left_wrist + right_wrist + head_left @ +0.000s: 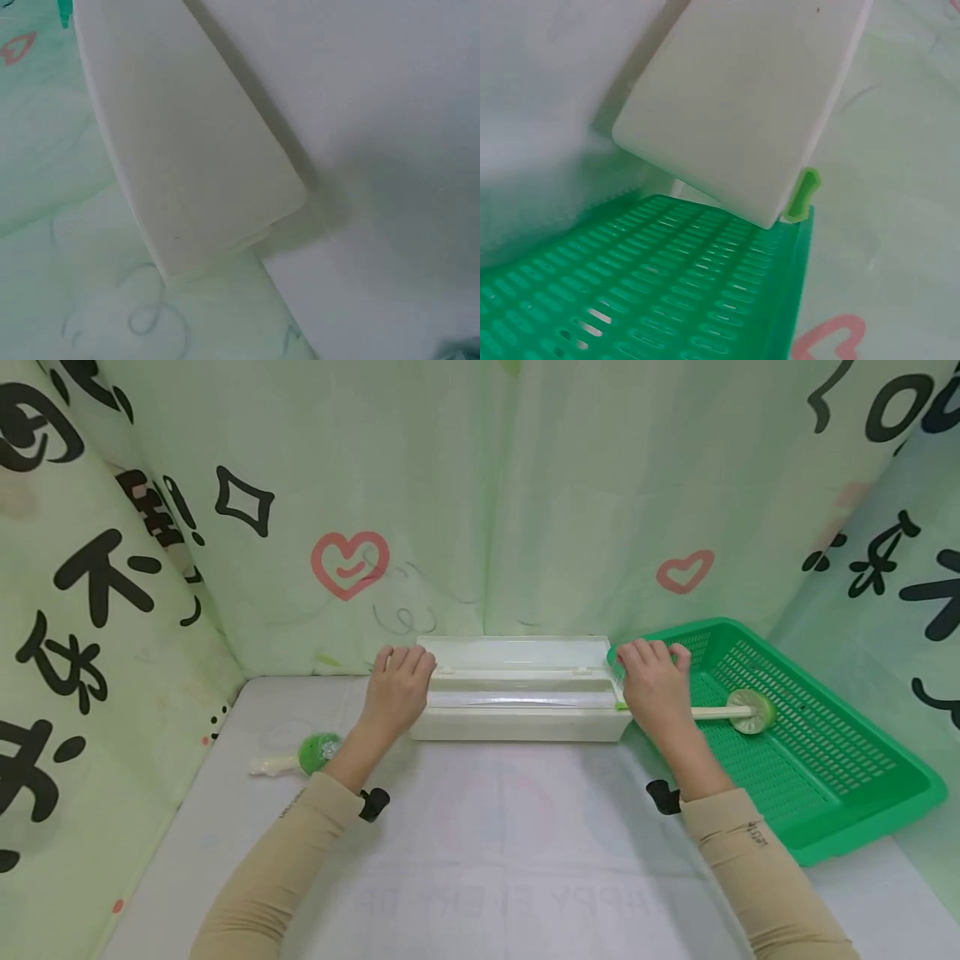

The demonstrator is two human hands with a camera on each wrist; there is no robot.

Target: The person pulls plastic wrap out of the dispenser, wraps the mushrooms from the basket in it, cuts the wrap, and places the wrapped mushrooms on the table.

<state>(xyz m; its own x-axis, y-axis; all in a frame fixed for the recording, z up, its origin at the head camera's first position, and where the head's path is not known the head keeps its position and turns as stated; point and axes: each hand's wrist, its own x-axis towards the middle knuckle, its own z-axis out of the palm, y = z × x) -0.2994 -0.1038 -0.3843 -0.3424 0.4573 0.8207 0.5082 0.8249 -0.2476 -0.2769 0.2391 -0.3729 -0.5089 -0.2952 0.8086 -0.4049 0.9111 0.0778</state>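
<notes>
A long white cling film dispenser (521,725) stands at the table's back edge, lid (517,650) raised, a clear shiny roll (532,699) showing inside. At its left end, my left hand (400,691) grips with curled fingers. The right hand (660,689) curls its fingers at the opposite end; fingertips are partly hidden. Both wrist views show the dispenser's pale wall (187,150) but neither hand. A green piece (802,195) sits at its edge in the right wrist view.
On the right is a green slotted basket (817,777), its far-left corner close to the dispenser. A brush with a round green-and-white head (752,712) lies over it. Left of the left forearm lies another green-headed brush (317,753). Printed curtains (487,527) enclose the table.
</notes>
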